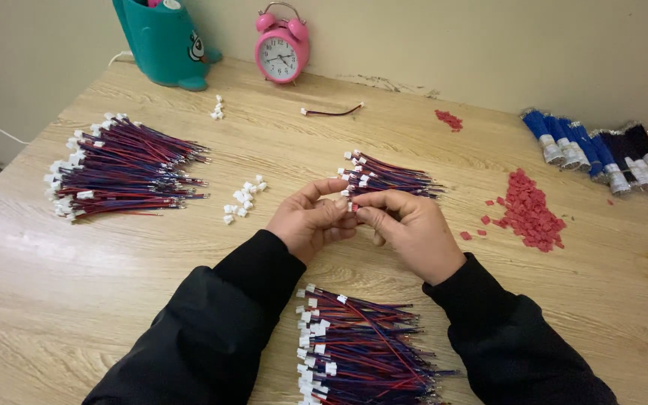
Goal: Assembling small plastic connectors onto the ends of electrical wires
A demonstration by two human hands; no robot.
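Left hand [310,220] and right hand [406,229] meet over the worktop [76,285], both pinching one small white connector [352,206], seemingly wired, just before a wire bundle [388,178].

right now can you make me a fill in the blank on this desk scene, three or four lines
1. Both hands, left and right, pinch a small ____ connector between their fingertips.
2. The loose red pieces lie to the ____ of the hands.
3. The alarm clock by the wall is ____ in colour.
4. The biggest wire bundle lies on the ____ side of the table.

Missing words: white; right; pink; left
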